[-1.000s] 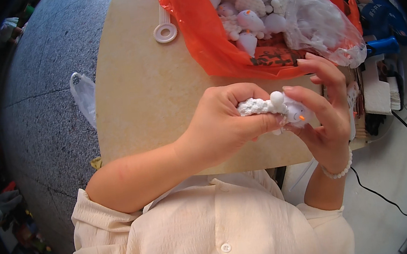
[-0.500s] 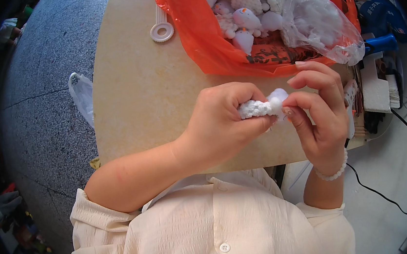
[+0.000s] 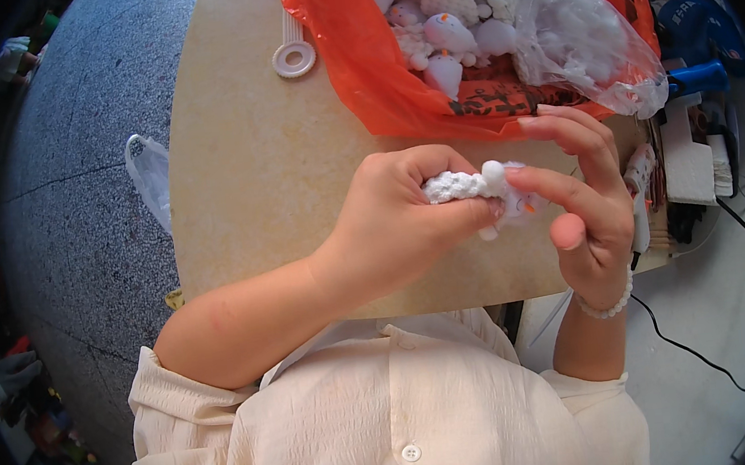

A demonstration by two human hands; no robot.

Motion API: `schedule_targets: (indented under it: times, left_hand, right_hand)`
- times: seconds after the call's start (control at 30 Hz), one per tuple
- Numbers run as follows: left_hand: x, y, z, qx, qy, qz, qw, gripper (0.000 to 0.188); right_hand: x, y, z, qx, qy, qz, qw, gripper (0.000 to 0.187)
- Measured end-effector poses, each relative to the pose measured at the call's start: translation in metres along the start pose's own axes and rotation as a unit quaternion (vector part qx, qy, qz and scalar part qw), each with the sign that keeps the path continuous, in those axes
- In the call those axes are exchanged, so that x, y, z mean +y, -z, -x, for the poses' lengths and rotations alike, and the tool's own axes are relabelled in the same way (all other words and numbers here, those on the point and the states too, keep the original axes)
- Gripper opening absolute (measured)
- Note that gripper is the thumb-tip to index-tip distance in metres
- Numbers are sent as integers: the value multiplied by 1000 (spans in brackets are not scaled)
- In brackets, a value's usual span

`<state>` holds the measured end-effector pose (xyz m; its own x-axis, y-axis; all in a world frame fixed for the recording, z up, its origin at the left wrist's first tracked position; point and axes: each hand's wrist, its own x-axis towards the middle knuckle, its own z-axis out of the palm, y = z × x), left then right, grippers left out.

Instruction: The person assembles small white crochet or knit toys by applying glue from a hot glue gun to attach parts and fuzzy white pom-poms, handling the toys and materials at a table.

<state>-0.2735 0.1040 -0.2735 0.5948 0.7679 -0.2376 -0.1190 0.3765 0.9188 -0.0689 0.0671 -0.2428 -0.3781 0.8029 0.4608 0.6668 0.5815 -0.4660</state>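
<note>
My left hand (image 3: 401, 207) is closed around a small white plush doll (image 3: 453, 187), gripped between thumb and fingers above the table. The doll's body is textured white fabric; its smooth head, with a little orange nose, sticks out toward the right. A white pom-pom (image 3: 492, 170) sits against the head. My right hand (image 3: 596, 202) has its thumb and fingers spread apart, with the index fingertip at the pom-pom. Beyond both hands lies an open red plastic bag (image 3: 348, 73) holding several similar white dolls (image 3: 450, 35).
A clear bag of white pom-poms (image 3: 582, 33) rests over the red bag's right side. A white ring-ended plastic piece (image 3: 294, 59) lies on the cream table (image 3: 240, 156). At right are a blue-handled tool (image 3: 697, 78), a white box (image 3: 689, 162) and a black cable (image 3: 698, 353).
My right thumb has come away from the pom-pom and the fingers have spread. The doll has turned a little, so its orange nose now shows.
</note>
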Motion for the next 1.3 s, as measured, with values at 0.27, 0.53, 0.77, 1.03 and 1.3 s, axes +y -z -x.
schedule_targets:
  times: [0.27,0.53,0.77,1.03,1.3]
  left_hand:
    - [2,-2,-7,10,61,69,996,14]
    - [1,-4,-17,-29,86,215,972,17]
    - [3,-12,-21,-42,80,248,964,17]
    - [1,-17,-19,-122,160,392,898,16]
    - [2,-19,-14,-179,165,428,870,23]
  right_hand:
    - [2,-5,12,128,-76,-66,987,22]
    - [5,-7,16,134,-23,29,990,39]
    - [-2,0,18,131,-42,63,989,46]
    - [-15,10,18,119,70,361,922,35]
    - [-6,3,17,153,-54,-154,975,40]
